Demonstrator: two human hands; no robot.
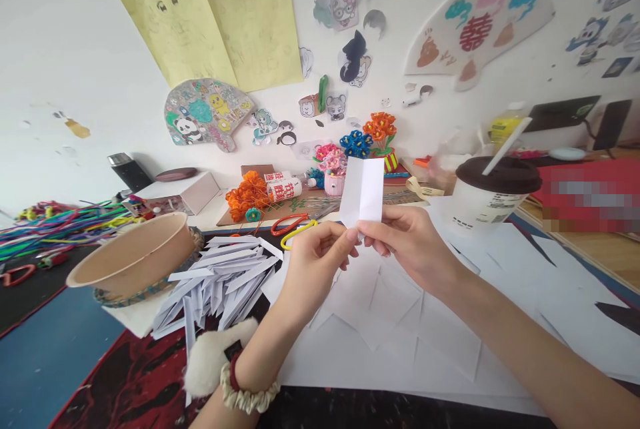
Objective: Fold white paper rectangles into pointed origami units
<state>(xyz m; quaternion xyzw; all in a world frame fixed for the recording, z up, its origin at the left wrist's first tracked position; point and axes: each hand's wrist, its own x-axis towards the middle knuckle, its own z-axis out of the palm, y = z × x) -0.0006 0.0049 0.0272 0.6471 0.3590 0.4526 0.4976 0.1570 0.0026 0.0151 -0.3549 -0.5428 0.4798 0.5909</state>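
Both my hands hold a small white folded paper piece (362, 190) upright above the table. My left hand (313, 262) pinches its lower left edge, and my right hand (407, 239) pinches its lower right edge. The paper shows a vertical crease down its middle. A cream scrunchie sits on my left wrist. Under my hands lie several white paper sheets (400, 322). To the left of my left hand is a pile of folded white paper strips (220, 279).
A brown paper bowl (133, 252) stands at the left. A lidded cup with a straw (487, 192) stands at the right. Red and yellow scissors (293, 225), orange craft flowers (247, 194) and potted craft flowers (350, 155) sit behind. Coloured pipe cleaners (55, 225) lie far left.
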